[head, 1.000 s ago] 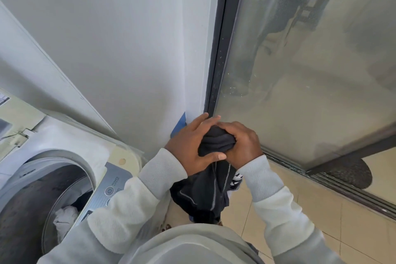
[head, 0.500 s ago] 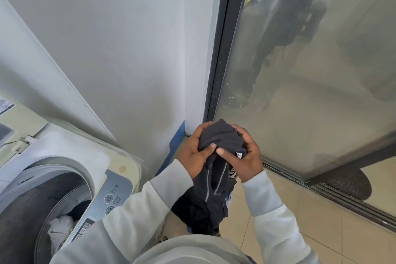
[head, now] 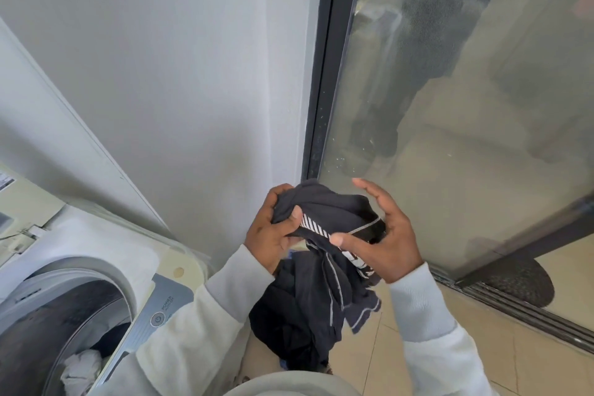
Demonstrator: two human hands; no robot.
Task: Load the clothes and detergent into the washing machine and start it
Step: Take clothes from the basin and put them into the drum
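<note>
Dark garment [head: 324,212] pinched by left hand [head: 273,235]; right hand [head: 382,235] fingers spread, thumb hooking band; trailing fabric could slip floorward.

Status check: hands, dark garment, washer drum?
Left hand grips dark garment; right hand pinches its waistband. Garment beside the washer, not in. Drum open, white cloth inside. Nothing in the way.
</note>
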